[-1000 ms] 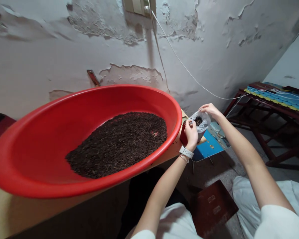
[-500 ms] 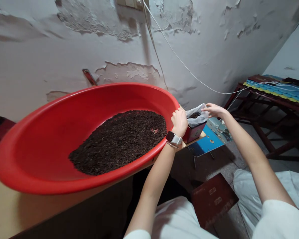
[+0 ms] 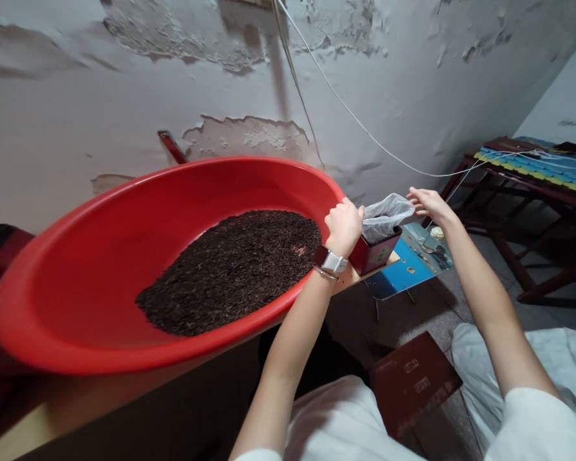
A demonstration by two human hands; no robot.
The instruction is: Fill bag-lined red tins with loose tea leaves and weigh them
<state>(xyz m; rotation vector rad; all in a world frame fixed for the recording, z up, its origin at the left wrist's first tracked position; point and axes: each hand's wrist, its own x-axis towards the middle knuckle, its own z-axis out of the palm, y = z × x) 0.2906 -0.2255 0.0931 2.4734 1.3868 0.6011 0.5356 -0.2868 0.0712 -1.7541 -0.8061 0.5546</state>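
My left hand [image 3: 344, 225], wearing a watch on its wrist, is closed at the left edge of a clear plastic bag [image 3: 390, 210], beside the basin's rim. The bag lines a dark red box [image 3: 375, 253], its mouth standing up above the box. At the bag's right edge is my right hand [image 3: 431, 205], fingers stretched out and loosely apart; whether the fingertips touch the plastic is hard to see. A large red basin [image 3: 96, 256] stands to the left, with a heap of dark, dry tea-like leaves [image 3: 235, 269] in it.
The basin and box rest on a wooden tabletop [image 3: 26, 429]. Beyond the box is a low blue table [image 3: 403, 272] with a jar [image 3: 432, 238]. A brown stool [image 3: 415, 381] stands below. White cables [image 3: 355, 115] hang along the peeling wall [image 3: 125, 109].
My right hand has moved right and slightly up, its fingers loosening from the bag's edge. The bag's mouth stands taller, and the dark contents inside show less.
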